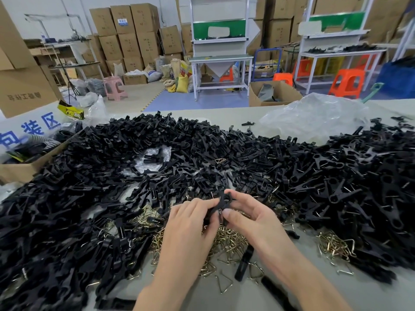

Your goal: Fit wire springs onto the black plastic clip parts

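Both hands meet at the table's middle around black plastic clip parts (224,201). My left hand (190,223) pinches the lower end of the parts with curled fingers. My right hand (249,213) grips them from the right, its thumb pressed against them. Whether a wire spring sits on the held parts is hidden by the fingers. A heap of brass-coloured wire springs (226,242) lies on the table under my hands. A wide pile of loose black clip parts (112,180) spreads to the left and behind, and assembled-looking clips (359,187) are heaped to the right.
A smaller bunch of wire springs (334,248) lies at the right. Crumpled clear plastic bag (314,115) sits at the far right of the table. An open cardboard box (20,167) stands at the left edge. Bare table surface (325,288) shows near the front right.
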